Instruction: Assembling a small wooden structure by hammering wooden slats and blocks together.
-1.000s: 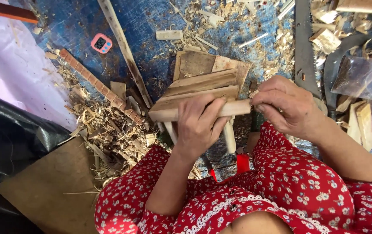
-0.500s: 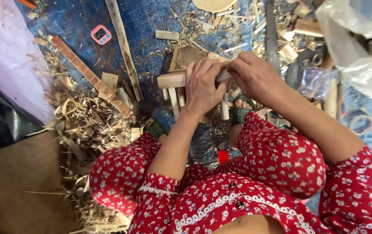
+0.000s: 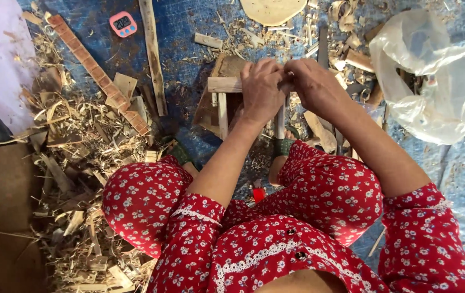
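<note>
Gripping one wooden bar (image 3: pixel 225 84) together, the left hand (image 3: pixel 261 89) and right hand (image 3: pixel 312 87) are both clamped on it above the blue tarp (image 3: pixel 189 32) (two thin legs hang beneath). One pink timer (image 3: pixel 123 24) lies top left; one clear plastic bag (image 3: pixel 433 81) sits right; one long notched strip (image 3: pixel 97 70) slants left.

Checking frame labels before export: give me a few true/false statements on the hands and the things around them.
1. Both hands grip a wooden frame. True: left hand, right hand.
2. A pink timer lies on the blue tarp. True.
3. The plastic bag lies left of the hands. False: it lies to their right.
4. Wood shavings pile up on the left. True.
5. The sleeves are plain green. False: red with a flower print.
</note>
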